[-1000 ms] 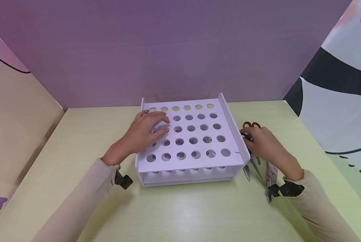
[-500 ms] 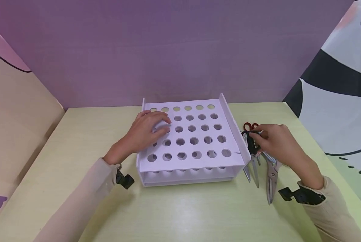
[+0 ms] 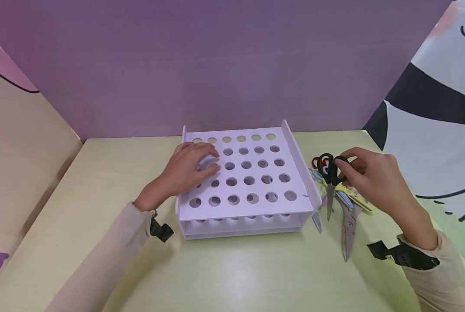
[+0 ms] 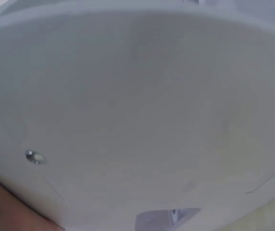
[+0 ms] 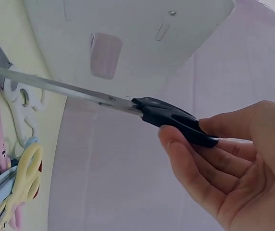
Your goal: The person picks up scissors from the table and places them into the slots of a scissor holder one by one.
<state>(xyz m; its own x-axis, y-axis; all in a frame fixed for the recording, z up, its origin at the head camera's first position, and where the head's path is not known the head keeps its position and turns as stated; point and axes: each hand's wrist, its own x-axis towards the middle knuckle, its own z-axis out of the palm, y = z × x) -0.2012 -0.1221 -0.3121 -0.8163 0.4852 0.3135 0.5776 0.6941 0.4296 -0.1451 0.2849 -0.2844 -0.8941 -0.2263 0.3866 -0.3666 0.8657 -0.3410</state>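
My right hand (image 3: pixel 376 177) pinches one handle loop of a pair of black-handled scissors (image 3: pixel 330 173), whose blades point down in the head view. The right wrist view shows thumb and fingers on the black handle (image 5: pixel 176 120), the blades stretching left past the rack's side panel. Across the left part of a white rack (image 3: pixel 240 190) with rows of round holes lies my left hand (image 3: pixel 189 169), fingers slightly bent over the top board. The rack's side panel (image 4: pixel 142 106) fills most of the left wrist view.
Several other scissors lie in a pile right of the rack: a yellow-handled pair (image 3: pixel 359 201), a large grey-bladed pair (image 3: pixel 348 229) and a red-handled pair (image 3: pixel 315 162) among them. A purple backdrop (image 3: pixel 232 65) rises behind the table (image 3: pixel 232 277).
My right hand has lifted the black-handled scissors from the pile and drawn back to the right, uncovering the yellow-handled pair. The left hand and the rack have stayed in place.
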